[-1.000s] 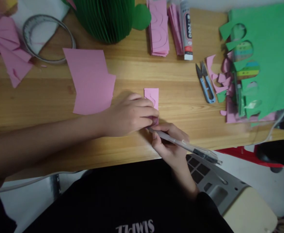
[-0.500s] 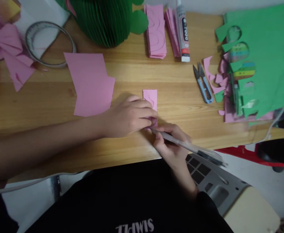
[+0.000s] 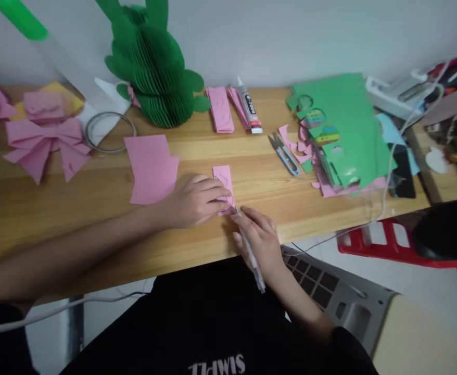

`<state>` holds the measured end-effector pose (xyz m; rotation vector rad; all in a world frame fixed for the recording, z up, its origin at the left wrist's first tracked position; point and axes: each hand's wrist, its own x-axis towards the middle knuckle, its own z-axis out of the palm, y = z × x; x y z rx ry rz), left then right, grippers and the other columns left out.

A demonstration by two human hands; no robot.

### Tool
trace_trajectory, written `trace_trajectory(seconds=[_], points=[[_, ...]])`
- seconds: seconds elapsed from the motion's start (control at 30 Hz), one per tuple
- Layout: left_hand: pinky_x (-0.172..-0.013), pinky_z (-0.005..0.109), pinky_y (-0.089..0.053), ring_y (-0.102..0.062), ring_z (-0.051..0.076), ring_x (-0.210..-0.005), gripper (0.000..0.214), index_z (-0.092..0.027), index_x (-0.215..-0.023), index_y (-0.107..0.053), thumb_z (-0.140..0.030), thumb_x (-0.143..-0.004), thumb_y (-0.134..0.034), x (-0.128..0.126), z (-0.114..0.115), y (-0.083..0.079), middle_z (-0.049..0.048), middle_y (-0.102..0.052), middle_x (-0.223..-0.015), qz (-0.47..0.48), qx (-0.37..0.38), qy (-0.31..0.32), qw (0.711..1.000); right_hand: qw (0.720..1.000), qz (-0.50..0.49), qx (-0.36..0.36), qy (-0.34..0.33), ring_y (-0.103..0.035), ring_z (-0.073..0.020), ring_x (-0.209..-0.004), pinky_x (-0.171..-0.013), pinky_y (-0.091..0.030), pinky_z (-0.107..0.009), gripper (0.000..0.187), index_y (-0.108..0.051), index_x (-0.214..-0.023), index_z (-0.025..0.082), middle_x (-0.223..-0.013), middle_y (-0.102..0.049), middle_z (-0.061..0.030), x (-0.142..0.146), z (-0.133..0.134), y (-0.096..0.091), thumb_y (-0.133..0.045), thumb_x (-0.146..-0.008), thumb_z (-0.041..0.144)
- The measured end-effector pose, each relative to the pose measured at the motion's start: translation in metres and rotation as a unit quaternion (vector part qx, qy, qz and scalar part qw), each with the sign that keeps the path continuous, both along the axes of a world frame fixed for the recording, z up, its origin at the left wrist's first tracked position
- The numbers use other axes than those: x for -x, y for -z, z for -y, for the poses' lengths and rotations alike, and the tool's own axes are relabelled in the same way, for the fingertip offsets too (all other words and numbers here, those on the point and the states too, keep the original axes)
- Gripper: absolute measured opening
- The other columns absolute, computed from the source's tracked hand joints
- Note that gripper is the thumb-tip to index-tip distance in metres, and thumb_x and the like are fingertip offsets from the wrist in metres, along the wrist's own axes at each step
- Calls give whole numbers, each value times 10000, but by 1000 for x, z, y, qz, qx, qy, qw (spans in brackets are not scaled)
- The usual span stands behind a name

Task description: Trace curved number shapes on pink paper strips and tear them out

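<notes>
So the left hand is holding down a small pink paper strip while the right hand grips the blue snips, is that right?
Not quite: in the head view, the left hand holds down a small pink paper strip while the right hand grips a pen, not the blue snips.

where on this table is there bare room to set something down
Bare wood shows between the pink strip and the scissors, and between the bow and the large pink sheet. It's crowded around the green sheets, with pink scraps beside them.
</notes>
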<state>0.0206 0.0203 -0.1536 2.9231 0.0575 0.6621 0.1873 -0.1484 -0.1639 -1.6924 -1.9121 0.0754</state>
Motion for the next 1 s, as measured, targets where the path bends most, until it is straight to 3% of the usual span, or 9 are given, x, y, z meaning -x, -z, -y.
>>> trace_trajectory(seconds=[0.23, 0.33, 0.47, 0.6, 0.77, 0.87, 1.0], points=[[-910, 333, -445, -626, 184, -1124, 319, -221, -1142, -690, -137, -987, -424, 31, 13, -3, 43, -715, -1231, -35, -95, -14, 995, 998, 54, -13, -19, -658, -229, -1153, -912, -482, -372, 252, -657, -1166, 204, -1117, -772, -76, -1, 2, 8, -485, -984, 236], [-965, 362, -439, -595, 216, -1189, 310, -225, -1231, -653, -287, -1011, -443, 39, 23, -1, 52, -665, -1317, -54, -83, -62, 993, 997, 67, -24, -21, -661, -229, -1150, -919, -471, -368, 260, -652, -1172, 196, -1103, -776, -73, -1, 1, 9, -468, -994, 239], [-1009, 432, -411, -515, 305, -1300, 495, -191, -1342, -583, -515, -977, -500, 41, 27, 2, 149, -568, -1424, -108, -53, -75, 990, 996, 75, -45, -11, -666, -236, -1131, -920, -459, -363, 260, -645, -1179, 179, -1085, -779, -70, 1, 1, 10, -472, -993, 236], [-1047, 458, -367, -471, 327, -1346, 519, -207, -1368, -569, -537, -974, -499, 44, 29, 4, 162, -517, -1471, -136, -38, -91, 986, 993, 93, -67, -13, -669, -232, -1112, -934, -450, -354, 266, -639, -1185, 164, -1084, -778, -75, 2, 0, 13, -465, -996, 233], [-1078, 441, -342, -463, 307, -1352, 515, -171, -1386, -543, -504, -1004, -450, 59, 47, 2, 133, -566, -1432, -121, -42, -114, 985, 992, 96, -80, -16, -662, -230, -1117, -945, -449, -355, 275, -638, -1191, 177, -1072, -780, -76, 2, -1, 17, -451, -1001, 243], [-1053, 418, -380, -517, 283, -1295, 416, -172, -1298, -597, -441, -1012, -456, 70, 62, -2, 111, -620, -1367, -77, -46, -145, 985, 992, 89, -84, -13, -663, -230, -1118, -945, -459, -361, 278, -639, -1195, 189, -1082, -776, -78, 2, -2, 18, -451, -998, 238], [-964, 385, -447, -601, 248, -1149, 178, -200, -1001, -683, -262, -985, -518, 77, 81, -7, 64, -713, -1161, 14, -63, -210, 976, 995, 64, -72, -35, -654, -239, -1142, -936, -483, -377, 284, -634, -1211, 190, -1131, -758, -103, -1, 5, 15, -471, -986, 246]])
